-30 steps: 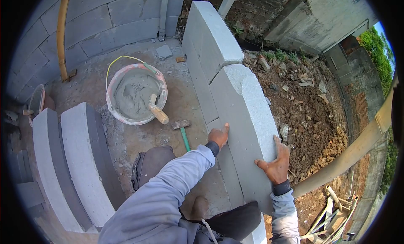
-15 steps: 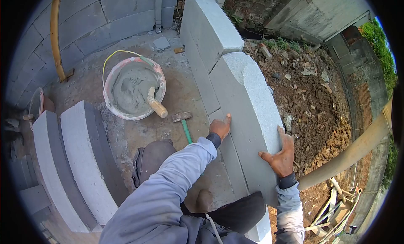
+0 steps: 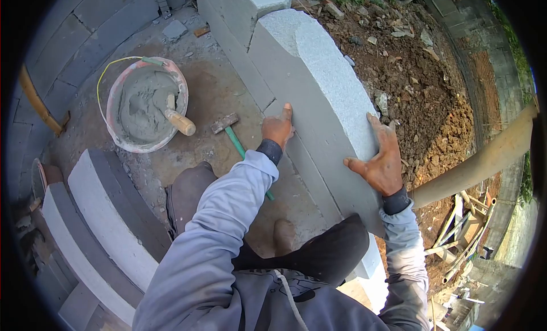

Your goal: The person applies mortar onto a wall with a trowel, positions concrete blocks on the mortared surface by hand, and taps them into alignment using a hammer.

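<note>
A long light-grey concrete block [image 3: 327, 97] lies on the low wall in front of me, its pale top face chipped at the far end. Against its near side face rests my left hand [image 3: 277, 128], index finger stretched along the surface, close to the joint with the lower block [image 3: 305, 165]. My right hand [image 3: 379, 160] straddles the upper edge, thumb on the near face and fingers over the top toward the far edge. A hammer [image 3: 232, 134] with a green handle lies on the floor left of my left hand, partly hidden behind my sleeve.
A bucket [image 3: 111, 126] of wet mortar, with a wooden-handled trowel [image 3: 181, 122] in it, stands on the left. Loose blocks [image 3: 102, 200] sit by my left knee. Beyond the wall are dirt and rubble [image 3: 421, 108] and a slanting pole [image 3: 473, 157].
The view has shifted, so the bucket, hammer and wall appear farther up and left. Both hands remain on the block, with little visible change in their hold.
</note>
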{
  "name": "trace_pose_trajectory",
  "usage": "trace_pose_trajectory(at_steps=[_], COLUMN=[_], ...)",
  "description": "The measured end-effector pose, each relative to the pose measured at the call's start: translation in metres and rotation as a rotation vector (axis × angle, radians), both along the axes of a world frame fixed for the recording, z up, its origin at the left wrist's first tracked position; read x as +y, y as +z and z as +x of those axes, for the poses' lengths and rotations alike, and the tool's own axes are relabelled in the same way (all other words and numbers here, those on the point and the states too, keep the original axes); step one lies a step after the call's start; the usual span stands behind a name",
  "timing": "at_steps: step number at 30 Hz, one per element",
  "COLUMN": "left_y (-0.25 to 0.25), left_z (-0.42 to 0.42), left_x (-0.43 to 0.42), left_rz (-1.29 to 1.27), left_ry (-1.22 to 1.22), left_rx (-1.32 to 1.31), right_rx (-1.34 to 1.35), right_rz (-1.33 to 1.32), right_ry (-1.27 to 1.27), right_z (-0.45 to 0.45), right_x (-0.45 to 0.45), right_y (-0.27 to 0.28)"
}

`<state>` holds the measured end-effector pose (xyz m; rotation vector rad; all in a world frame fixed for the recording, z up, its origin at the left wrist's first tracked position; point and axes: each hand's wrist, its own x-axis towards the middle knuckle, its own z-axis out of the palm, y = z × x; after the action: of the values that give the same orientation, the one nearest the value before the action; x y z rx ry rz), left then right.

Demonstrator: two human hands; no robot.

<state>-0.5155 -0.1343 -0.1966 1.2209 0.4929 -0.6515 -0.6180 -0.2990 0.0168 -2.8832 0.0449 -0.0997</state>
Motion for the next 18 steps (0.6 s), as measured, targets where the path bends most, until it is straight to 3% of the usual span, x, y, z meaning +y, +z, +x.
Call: trace_pose_trajectory(at_steps=[18], left_y=[0.018], left_z=[0.007], left_x=[0.006], left_rz=[-0.043], left_ry=[0.03], left_rx=[0.027], right_rx=[-0.041], right_rz=[-0.024], right_ry=[-0.068], right_z=[-0.004], right_x=[0.005], right_y=[-0.008])
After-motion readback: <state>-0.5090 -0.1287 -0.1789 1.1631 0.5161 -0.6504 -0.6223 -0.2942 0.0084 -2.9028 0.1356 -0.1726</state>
